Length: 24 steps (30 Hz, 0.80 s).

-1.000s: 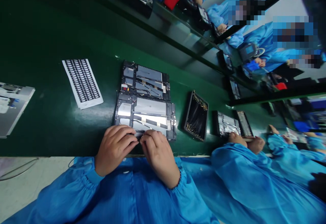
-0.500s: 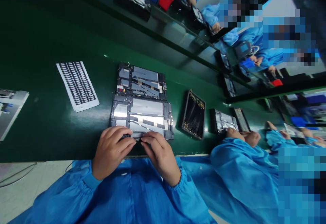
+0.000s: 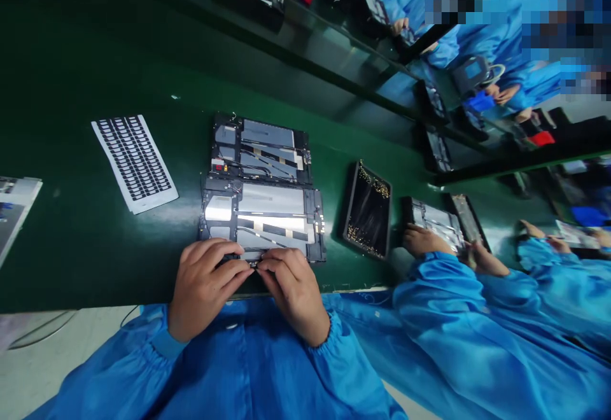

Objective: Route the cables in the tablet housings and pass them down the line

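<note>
A flat electronic device point(image 3: 270, 198), tablet-like, lies open on the green table in front of me, showing grey battery-like panels and black strips. My left hand point(image 3: 203, 289) is over its near left corner, thumb and fingers pinched together at the near edge. From the right, my right hand point(image 3: 298, 296) meets it there, also with fingertips pinched. Whatever small dark piece is between the fingertips is too small to name. Directly behind lies a second similar device point(image 3: 267, 135), touching or nearly touching the first.
To the left is a sheet of black-and-white labels point(image 3: 136, 164); a metal-looking panel point(image 3: 16, 210) lies at the far left. A black tray point(image 3: 367, 207) with gold-tipped thin parts is at right. Beyond it, a co-worker's hands point(image 3: 429, 242) handle another device. A shelf point(image 3: 334, 67) runs behind.
The view has shifted slightly, so the sheet and devices appear further left. My fingertips have drawn a little closer together at the device's near edge. A co-worker's hands have moved apart.
</note>
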Each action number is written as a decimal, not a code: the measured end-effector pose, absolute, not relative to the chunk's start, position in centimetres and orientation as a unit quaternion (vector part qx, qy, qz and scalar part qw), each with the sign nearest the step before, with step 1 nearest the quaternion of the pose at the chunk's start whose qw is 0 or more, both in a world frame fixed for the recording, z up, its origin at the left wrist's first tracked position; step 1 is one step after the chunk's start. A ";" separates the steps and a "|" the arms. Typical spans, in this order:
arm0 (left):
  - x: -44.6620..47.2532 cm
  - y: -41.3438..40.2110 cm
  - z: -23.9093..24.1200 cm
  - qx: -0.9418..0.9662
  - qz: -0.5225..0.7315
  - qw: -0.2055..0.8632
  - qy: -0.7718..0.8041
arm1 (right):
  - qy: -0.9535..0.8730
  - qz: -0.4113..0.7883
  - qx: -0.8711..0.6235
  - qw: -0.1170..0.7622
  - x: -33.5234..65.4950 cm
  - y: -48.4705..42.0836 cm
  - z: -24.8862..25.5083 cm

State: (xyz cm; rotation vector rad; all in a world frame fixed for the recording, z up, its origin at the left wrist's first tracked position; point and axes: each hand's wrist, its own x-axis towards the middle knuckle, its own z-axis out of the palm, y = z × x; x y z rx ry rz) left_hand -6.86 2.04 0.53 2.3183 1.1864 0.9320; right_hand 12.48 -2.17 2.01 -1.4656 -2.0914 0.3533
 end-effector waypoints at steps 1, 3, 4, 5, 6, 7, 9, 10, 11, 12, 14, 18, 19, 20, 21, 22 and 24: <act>-6.9 2.0 0.5 0.824 0.332 0.185 0.420 | -0.779 0.133 -0.546 0.279 12.5 -2.2 2.1; -6.9 2.1 0.5 0.825 0.335 0.184 0.416 | -0.777 0.137 -0.547 0.281 12.5 -2.2 2.1; -6.9 2.1 0.5 0.826 0.336 0.184 0.415 | -0.775 0.139 -0.548 0.281 12.5 -2.2 2.2; -6.9 2.1 0.5 0.826 0.336 0.183 0.414 | -0.774 0.141 -0.550 0.281 12.5 -2.2 2.2; -6.9 2.1 0.5 0.826 0.337 0.183 0.413 | -0.772 0.143 -0.551 0.281 12.5 -2.2 2.2; -7.0 2.0 0.4 0.827 0.337 0.182 0.413 | -0.771 0.145 -0.553 0.281 12.5 -2.2 2.2; -7.0 2.0 0.3 0.827 0.338 0.180 0.411 | -0.771 0.148 -0.553 0.280 12.5 -2.2 2.2; -7.0 2.0 0.3 0.828 0.337 0.180 0.411 | -0.771 0.150 -0.552 0.280 12.4 -2.2 2.2; -7.0 2.0 0.2 0.828 0.337 0.180 0.410 | -0.771 0.151 -0.552 0.279 12.4 -2.2 2.1; -7.0 1.9 0.2 0.829 0.336 0.179 0.410 | -0.770 0.152 -0.553 0.279 12.5 -2.2 2.0; -7.0 1.9 0.2 0.830 0.336 0.176 0.408 | -0.768 0.153 -0.554 0.283 12.6 -2.4 1.8; -7.1 2.0 0.1 0.832 0.340 0.175 0.402 | -0.781 0.151 -0.525 0.302 13.1 -2.8 1.1; -7.1 2.0 0.1 0.832 0.341 0.178 0.399 | -0.786 0.149 -0.516 0.307 13.3 -3.0 0.9; -7.2 2.0 0.1 0.833 0.341 0.181 0.397 | -0.790 0.145 -0.508 0.310 13.4 -3.1 0.7; -7.2 2.1 0.0 0.833 0.341 0.184 0.396 | -0.794 0.139 -0.504 0.309 13.5 -3.3 0.6; -7.3 2.1 0.0 0.833 0.340 0.186 0.395 | -0.799 0.132 -0.502 0.305 13.6 -3.4 0.4; -7.3 2.1 -0.1 0.833 0.339 0.188 0.395 | -0.808 0.115 -0.500 0.289 13.7 -3.5 0.2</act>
